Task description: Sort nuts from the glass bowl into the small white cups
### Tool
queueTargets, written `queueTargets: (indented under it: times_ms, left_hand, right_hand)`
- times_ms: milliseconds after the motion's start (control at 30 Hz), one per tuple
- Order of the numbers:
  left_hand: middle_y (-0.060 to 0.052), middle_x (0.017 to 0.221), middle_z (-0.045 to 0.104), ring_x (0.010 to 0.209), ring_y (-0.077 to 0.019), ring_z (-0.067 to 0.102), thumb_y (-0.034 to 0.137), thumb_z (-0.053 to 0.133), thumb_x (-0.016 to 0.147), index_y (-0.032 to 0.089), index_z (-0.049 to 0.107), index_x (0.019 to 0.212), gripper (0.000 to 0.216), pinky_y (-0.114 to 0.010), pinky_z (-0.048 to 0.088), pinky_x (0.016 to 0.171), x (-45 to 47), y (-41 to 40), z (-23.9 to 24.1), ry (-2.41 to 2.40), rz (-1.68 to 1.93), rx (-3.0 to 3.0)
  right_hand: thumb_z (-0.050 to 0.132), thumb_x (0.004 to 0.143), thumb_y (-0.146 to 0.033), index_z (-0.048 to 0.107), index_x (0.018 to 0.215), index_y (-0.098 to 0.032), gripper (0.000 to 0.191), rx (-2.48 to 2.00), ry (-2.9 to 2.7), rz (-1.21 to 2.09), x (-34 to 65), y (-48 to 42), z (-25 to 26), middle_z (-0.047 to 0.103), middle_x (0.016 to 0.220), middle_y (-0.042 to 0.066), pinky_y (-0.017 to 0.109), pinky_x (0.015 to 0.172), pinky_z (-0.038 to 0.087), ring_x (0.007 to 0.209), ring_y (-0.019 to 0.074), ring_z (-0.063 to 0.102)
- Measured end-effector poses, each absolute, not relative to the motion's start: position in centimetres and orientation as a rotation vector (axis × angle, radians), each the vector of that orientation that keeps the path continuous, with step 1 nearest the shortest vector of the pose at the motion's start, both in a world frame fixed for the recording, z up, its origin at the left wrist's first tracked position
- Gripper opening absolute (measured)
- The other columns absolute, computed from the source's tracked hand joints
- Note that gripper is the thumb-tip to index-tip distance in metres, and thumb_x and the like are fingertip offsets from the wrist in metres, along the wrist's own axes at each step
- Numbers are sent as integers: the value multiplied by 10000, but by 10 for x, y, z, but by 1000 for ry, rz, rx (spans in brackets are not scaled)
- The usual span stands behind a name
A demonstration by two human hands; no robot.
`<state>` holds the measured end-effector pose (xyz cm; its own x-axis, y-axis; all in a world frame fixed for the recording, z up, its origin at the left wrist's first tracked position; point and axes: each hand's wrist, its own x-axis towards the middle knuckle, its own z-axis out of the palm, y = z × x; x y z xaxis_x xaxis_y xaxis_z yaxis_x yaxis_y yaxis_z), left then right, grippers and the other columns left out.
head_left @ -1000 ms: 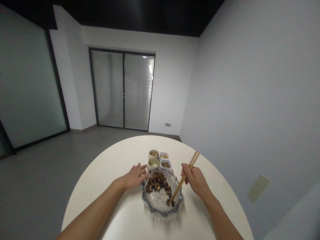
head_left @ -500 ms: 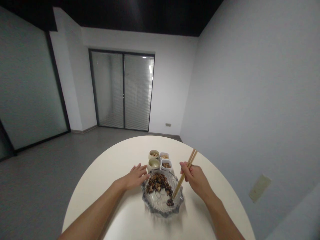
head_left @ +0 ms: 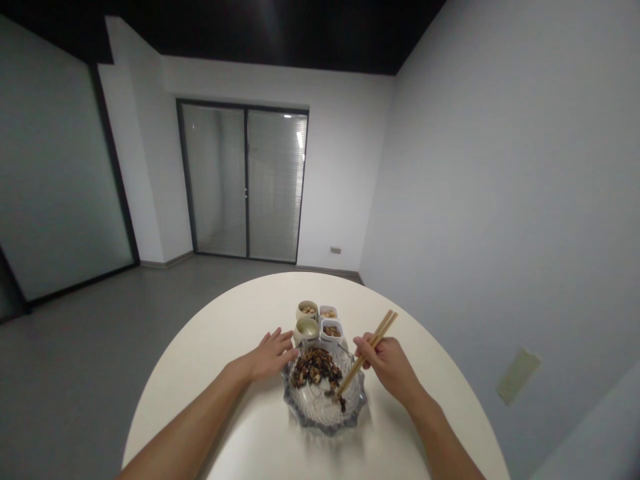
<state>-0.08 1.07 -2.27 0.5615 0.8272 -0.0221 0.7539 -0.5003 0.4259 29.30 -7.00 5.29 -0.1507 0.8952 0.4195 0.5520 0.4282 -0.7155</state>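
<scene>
Left hand [head_left: 273,353] palm down, fingers spread loosely, at left rim of glass bowl [head_left: 326,427]; firm contact hard to tell. Right hand [head_left: 387,363] grips chopsticks [head_left: 349,377], slanted down into bowl, tips near a few dark bits [head_left: 343,404] on its right side. Bowl sits in front of the person, between the hands; heap of brown seeds [head_left: 315,365] toward its far side. Just behind: near cup [head_left: 307,329], far cup [head_left: 307,310] on left; near dish [head_left: 331,330], far dish [head_left: 328,312] on right, all holding food except near cup, contents unclear. All on round white table [head_left: 405,440].
</scene>
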Motion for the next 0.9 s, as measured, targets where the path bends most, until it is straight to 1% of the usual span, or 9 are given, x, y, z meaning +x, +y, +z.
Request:
queueTargets:
  times_ms: [133,333,433,567,700,800,900]
  left_hand:
    - [-65,1591,266,1462,-374,114,586,249,1040,262,579,1328,545,-608,96,1145,-1,10,-21,1286,243,2410]
    - [-75,1589,268,1462,-375,111,596,237,1039,257,579,1329,562,-600,95,1147,-1,10,-22,1287,242,2415]
    - [-63,1593,261,1463,-367,113,598,234,1040,263,569,1337,559,-595,91,1150,0,11,-23,1286,238,2413]
    - [-55,1598,248,1465,-362,104,611,232,1038,262,563,1337,567,-591,80,1153,0,13,-26,1286,234,2413]
    - [-54,1593,264,1464,-365,112,607,230,1039,272,570,1325,556,-598,94,1148,-1,14,-29,1286,254,2419]
    - [-79,1588,269,1462,-374,114,589,240,1042,257,578,1320,549,-607,102,1143,-2,14,-29,1286,252,2420]
    - [-81,1589,266,1463,-370,113,588,237,1043,256,570,1331,551,-608,96,1143,-3,13,-28,1281,249,2418]
  right_hand:
    - [531,916,-529,679,621,-202,464,-1246,-1785,383,296,-68,53,627,544,15,256,563,456,533,176,603]
    - [441,947,-578,660,580,-187,579,-1198,-1731,516,299,-75,55,557,477,12,243,457,409,453,156,552]
    - [464,951,-544,657,605,-189,532,-1230,-1840,518,300,-76,56,575,486,2,241,488,421,467,153,565]
    - [488,957,-483,633,608,-198,474,-1258,-1881,342,303,-70,51,611,531,0,246,559,432,530,158,589]
    - [531,935,-475,676,666,-194,415,-1178,-1803,267,307,-64,42,646,590,20,258,567,440,573,172,599]
    - [561,909,-506,695,660,-188,426,-1091,-1708,308,308,-63,38,661,612,41,266,566,469,594,184,618]
    - [565,889,-560,691,640,-183,469,-1017,-1636,463,306,-63,36,639,565,35,259,519,485,542,174,617]
